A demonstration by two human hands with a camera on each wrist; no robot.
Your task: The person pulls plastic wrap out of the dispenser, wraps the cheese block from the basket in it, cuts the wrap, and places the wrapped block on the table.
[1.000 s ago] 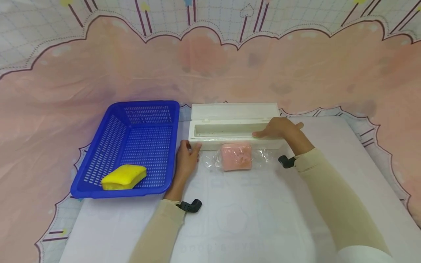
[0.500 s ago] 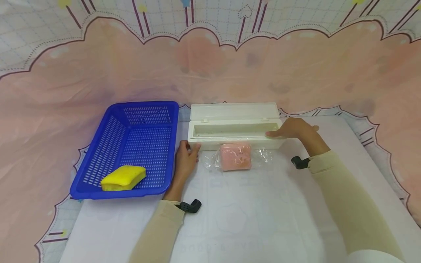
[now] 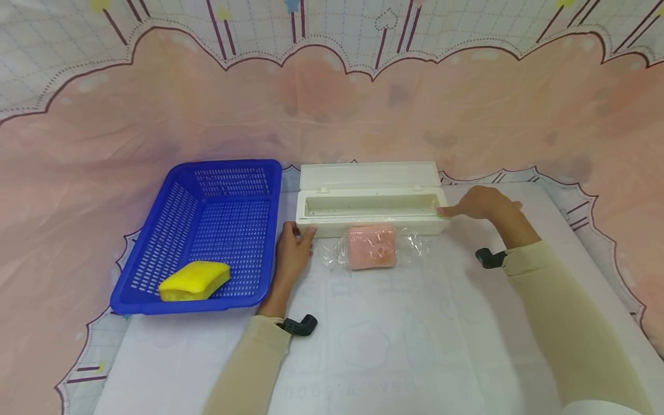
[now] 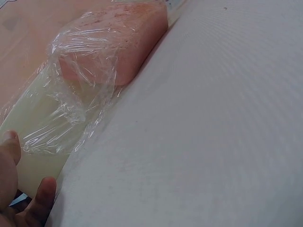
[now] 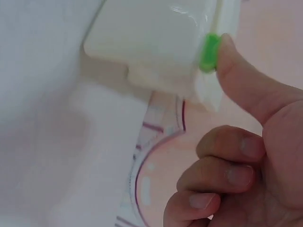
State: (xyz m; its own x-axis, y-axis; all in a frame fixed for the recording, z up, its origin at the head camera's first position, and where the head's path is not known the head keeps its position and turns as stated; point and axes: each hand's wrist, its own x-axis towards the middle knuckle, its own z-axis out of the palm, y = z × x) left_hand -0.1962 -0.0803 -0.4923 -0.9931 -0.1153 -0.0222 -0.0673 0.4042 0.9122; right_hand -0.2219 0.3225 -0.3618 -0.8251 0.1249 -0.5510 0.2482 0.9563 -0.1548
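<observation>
A long white cling film dispenser (image 3: pixel 363 226) lies near the far edge of the table, its lid raised. My left hand (image 3: pixel 294 253) grips the dispenser's left end, thumb on the front over the film. From the front edge, clear film (image 4: pixel 57 127) hangs over a pink block (image 3: pixel 371 248) that looks like a sponge. At the right end my right hand (image 3: pixel 485 203) touches a small green slider (image 5: pixel 209 53) with one extended digit, seemingly the thumb. The other visible fingers (image 5: pixel 213 175) are loosely curled around nothing.
To the left stands a blue perforated plastic basket (image 3: pixel 274 230) with a yellow sponge (image 3: pixel 196 280) in its near end. A white cloth (image 3: pixel 384 346) covers the table. Behind hangs a peach patterned curtain (image 3: pixel 332 115).
My right hand has slid right along the dispenser's front edge to its right end. The left hand, the pink block and the basket stay where they were.
</observation>
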